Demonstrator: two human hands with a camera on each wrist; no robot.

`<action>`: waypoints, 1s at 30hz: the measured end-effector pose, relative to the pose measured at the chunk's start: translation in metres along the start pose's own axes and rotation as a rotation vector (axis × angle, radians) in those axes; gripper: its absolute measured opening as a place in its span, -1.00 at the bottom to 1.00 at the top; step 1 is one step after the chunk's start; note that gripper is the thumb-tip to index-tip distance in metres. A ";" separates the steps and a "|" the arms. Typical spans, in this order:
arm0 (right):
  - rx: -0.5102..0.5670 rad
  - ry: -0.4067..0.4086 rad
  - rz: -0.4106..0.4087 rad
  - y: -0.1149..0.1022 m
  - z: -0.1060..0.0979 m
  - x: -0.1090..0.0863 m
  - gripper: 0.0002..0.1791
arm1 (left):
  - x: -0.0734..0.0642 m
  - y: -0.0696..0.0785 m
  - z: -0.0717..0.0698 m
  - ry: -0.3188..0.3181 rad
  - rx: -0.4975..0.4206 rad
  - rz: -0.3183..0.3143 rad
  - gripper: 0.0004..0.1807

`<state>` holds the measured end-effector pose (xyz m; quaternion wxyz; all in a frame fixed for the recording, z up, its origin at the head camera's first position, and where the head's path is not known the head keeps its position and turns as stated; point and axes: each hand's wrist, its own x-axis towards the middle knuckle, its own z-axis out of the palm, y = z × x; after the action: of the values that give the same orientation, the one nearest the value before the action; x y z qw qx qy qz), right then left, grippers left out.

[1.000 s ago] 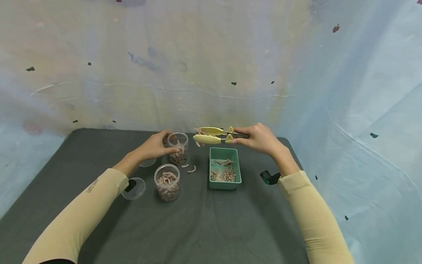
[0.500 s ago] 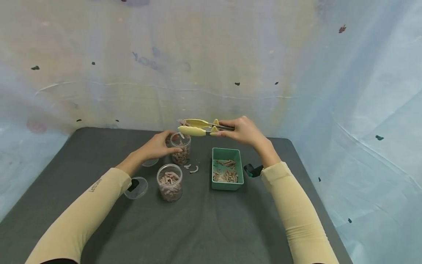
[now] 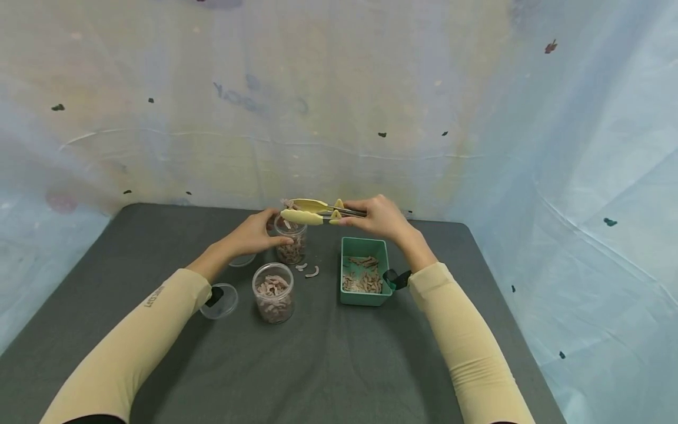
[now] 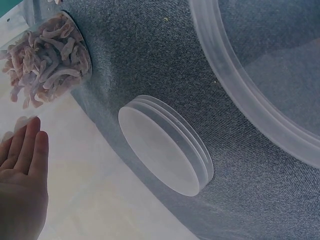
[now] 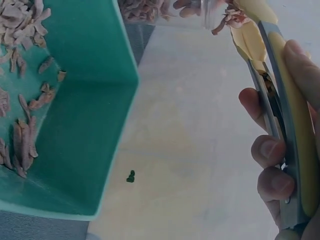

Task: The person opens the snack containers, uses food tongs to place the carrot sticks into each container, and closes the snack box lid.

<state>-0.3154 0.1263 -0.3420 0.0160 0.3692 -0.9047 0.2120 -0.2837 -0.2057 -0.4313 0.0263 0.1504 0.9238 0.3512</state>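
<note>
My left hand [image 3: 250,235] holds the rear clear plastic jar [image 3: 296,241], with the thumb at its front and the fingers around its back. Pinkish-brown curled strips [image 4: 47,62] fill the lower part of that jar. My right hand [image 3: 380,217] grips a pair of tongs [image 3: 302,217] with yellow heads and metal arms. Between the tong heads is a small clump of the same strips [image 5: 232,19], right over the jar's mouth. A green bin [image 3: 365,299] with more strips on its floor stands to the right, below the right hand.
A second open jar [image 3: 272,303] of strips stands nearer the front. Two clear lids [image 3: 226,301] lie left of the jars. A few loose strips [image 3: 312,272] lie on the dark cloth between jars and bin. A plastic sheet [image 3: 318,106] hangs behind the table.
My right hand has carried the tongs and their clump of strips leftward, from above the bin's far left corner to the rear jar's mouth. The left hand stays on the jar.
</note>
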 end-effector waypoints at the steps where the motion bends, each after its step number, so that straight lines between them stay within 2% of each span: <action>1: -0.003 0.002 -0.001 0.000 0.001 0.000 -0.37 | 0.000 0.000 0.000 -0.001 0.001 -0.001 -0.11; 13: -0.003 -0.006 0.002 -0.001 0.006 -0.001 -0.38 | 0.000 0.000 -0.003 -0.018 0.030 -0.016 0.02; 20: -0.079 -0.065 0.008 -0.003 0.011 0.000 -0.36 | 0.003 -0.003 -0.002 -0.023 0.023 -0.021 0.05; 30: -0.085 -0.082 0.028 -0.005 0.009 -0.001 -0.34 | 0.004 -0.004 -0.002 -0.026 0.020 -0.021 0.06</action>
<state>-0.3098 0.1201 -0.3484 -0.0083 0.3639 -0.9179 0.1581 -0.2884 -0.2089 -0.4321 0.0406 0.1456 0.9283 0.3398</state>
